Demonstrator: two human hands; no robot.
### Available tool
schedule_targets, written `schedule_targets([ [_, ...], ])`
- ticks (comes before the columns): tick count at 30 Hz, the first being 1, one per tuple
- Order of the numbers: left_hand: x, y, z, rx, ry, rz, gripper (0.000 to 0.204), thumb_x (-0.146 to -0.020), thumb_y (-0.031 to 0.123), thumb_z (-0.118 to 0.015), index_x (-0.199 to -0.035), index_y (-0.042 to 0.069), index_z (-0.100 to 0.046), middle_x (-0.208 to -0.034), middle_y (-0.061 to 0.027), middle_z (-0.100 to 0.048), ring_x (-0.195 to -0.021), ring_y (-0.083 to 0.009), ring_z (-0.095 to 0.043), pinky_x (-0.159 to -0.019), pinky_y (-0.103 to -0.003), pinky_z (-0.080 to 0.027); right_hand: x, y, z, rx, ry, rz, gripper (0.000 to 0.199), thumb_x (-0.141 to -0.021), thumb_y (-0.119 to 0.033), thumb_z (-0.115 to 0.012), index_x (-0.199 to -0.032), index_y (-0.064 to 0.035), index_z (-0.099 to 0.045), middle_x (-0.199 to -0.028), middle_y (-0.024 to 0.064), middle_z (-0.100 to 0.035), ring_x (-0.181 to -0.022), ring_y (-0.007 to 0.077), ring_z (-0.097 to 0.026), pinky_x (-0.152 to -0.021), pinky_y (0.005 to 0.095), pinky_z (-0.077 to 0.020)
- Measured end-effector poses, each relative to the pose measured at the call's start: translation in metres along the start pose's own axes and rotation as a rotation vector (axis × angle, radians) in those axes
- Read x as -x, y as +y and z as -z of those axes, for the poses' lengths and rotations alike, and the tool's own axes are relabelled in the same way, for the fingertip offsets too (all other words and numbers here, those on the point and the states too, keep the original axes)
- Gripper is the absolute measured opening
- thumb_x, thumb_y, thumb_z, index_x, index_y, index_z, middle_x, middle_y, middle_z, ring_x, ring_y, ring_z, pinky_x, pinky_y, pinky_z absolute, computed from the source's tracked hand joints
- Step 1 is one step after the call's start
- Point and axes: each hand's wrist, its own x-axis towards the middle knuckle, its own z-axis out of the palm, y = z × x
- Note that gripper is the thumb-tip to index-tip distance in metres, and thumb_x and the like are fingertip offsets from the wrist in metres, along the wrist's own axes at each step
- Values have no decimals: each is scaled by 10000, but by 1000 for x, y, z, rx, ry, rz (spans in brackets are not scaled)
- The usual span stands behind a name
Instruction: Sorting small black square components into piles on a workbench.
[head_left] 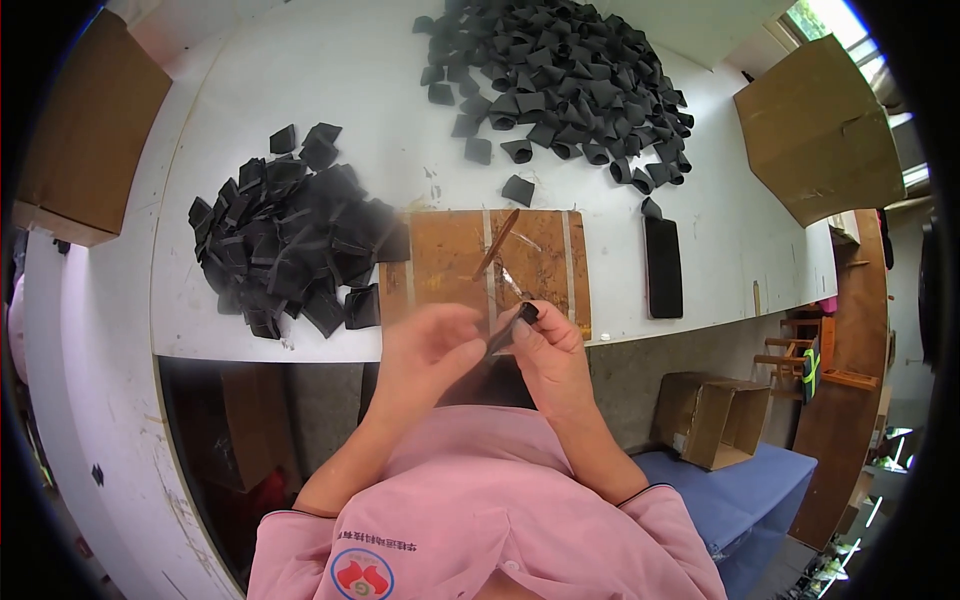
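Note:
Between the thumb and fingers of my right hand (pixel 552 352) is a small black fabric piece (pixel 507 335), folded or rolled, one end standing up near the fingertips. My left hand (pixel 432 345) is beside its lower end, thumb tip close to it; the fingers are curved, apart from the thumb and somewhat blurred. Whether the left thumb touches the piece is hard to see. Both hands are over the near edge of a worn brown board (pixel 440 250) with pale strips. A slim brown stick (pixel 497 243) lies slanted across it, with something small and shiny (pixel 515 283) below.
Left of the board, flat black pieces (pixel 280 240) lie heaped. At the far side is a larger heap of looped black pieces (pixel 560 75), with one stray piece (pixel 518 190) nearer. A black phone (pixel 663 267) lies right. Cardboard boxes (pixel 815 130) flank the white table (pixel 330 60).

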Motion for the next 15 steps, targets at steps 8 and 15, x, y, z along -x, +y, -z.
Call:
schedule_targets([
  [8, 2, 12, -10, 51, 84, 82, 182, -781, 120, -612, -911, 7, -552, -754, -13, -566, -671, -79, -532, -594, -203, -412, -1, -1, -2, 141, 22, 565, 215, -724, 120, -532, -875, -34, -534, -867, 83, -584, -879, 177, -524, -781, 267, -424],
  [15, -2, 17, -18, 376, -16, 354, 110, -791, 99, -586, -856, 12, -577, -697, -58, -589, -570, -106, -547, -484, -201, -416, -1, -3, 3, 431, 29, 748, 239, -663, 153, -528, -804, -40, -527, -854, 81, -610, -915, 223, -518, -812, 319, -409],
])
